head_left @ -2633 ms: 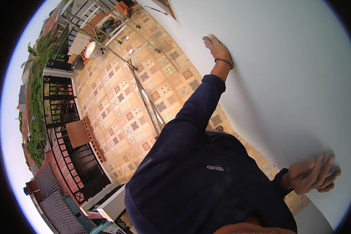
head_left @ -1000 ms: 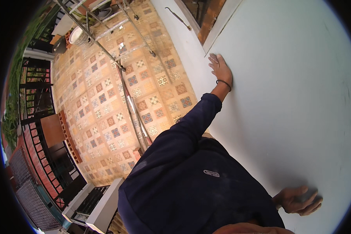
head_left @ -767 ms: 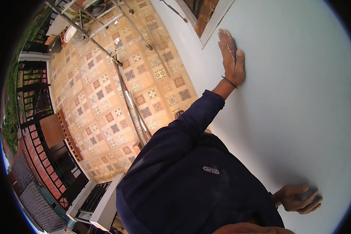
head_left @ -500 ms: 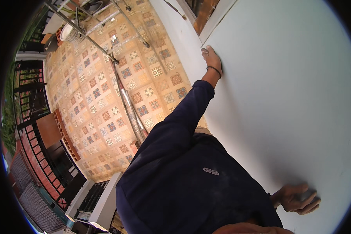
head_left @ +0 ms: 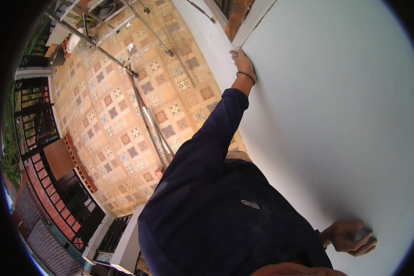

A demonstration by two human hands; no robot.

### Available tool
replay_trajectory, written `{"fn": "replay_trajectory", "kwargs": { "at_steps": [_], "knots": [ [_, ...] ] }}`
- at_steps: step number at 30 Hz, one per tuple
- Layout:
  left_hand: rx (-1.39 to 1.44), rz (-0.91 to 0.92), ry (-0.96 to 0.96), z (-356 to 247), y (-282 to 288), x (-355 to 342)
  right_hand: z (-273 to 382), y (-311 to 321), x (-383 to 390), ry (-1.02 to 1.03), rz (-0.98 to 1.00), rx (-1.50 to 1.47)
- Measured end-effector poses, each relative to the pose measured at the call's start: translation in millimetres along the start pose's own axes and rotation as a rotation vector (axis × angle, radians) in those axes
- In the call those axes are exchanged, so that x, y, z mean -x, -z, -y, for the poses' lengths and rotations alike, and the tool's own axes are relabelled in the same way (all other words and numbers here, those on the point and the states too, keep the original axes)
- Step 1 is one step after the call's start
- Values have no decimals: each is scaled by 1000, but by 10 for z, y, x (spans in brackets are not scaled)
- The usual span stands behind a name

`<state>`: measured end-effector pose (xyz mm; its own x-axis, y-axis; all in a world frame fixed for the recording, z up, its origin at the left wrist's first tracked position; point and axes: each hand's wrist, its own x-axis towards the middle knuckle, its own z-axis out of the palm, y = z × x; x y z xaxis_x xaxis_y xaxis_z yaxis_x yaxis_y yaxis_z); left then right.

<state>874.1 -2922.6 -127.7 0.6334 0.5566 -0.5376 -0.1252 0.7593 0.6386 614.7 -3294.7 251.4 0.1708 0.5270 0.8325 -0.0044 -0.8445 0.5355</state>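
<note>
A pale, smooth wall (head_left: 336, 115) fills the right side of the view. My left arm, in a dark blue sleeve, stretches up along it. With a dark band at its wrist, my left hand (head_left: 244, 64) rests against the wall's edge, just below the corner of a frame (head_left: 239, 37). Its fingers are partly spread, some hidden from sight, and I see no object held there. At lower right, my right hand (head_left: 347, 237) is curled close to the wall. Between its thumb and fingers shows a dark grey pad (head_left: 363, 233), mostly covered; its exact kind is unclear.
Patterned tiles (head_left: 133, 138) cover the floor on the left. Metal scaffold legs (head_left: 132, 73) stand there, with long poles (head_left: 152, 122) lying beside them. A white bucket (head_left: 77, 43) stands behind. Hollow bricks (head_left: 80, 168) and a black railing (head_left: 55, 188) line the far left.
The whole view has shifted slightly, with the wall's corner and my left hand a little higher and further left. Both hands keep nearly the same places on the wall.
</note>
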Motion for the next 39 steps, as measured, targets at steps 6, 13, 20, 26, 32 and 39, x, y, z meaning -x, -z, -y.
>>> {"fn": "replay_trajectory", "kwargs": {
  "at_steps": [6, 13, 20, 26, 32, 39],
  "knots": [
    [-409, 293, -815, -18, -85, 577, -28, -1, 1, 17, 2, 16],
    [-77, -9, -176, 571, 378, -242, -85, 20, 42, 17, 29, 8],
    [-15, 58, -96, 521, 122, 684, 21, 37, 52, -106, -12, -5],
    [-315, 159, -469, -411, -568, 1333, 5, 90, 75, -121, 20, -39],
    [-455, 354, -920, -1496, -1328, 1935, -24, 131, 117, -108, 76, -24],
    [-518, 507, -1506, -2100, -2144, 2979, 9, 123, 112, -143, 43, -79]
  ]
}}
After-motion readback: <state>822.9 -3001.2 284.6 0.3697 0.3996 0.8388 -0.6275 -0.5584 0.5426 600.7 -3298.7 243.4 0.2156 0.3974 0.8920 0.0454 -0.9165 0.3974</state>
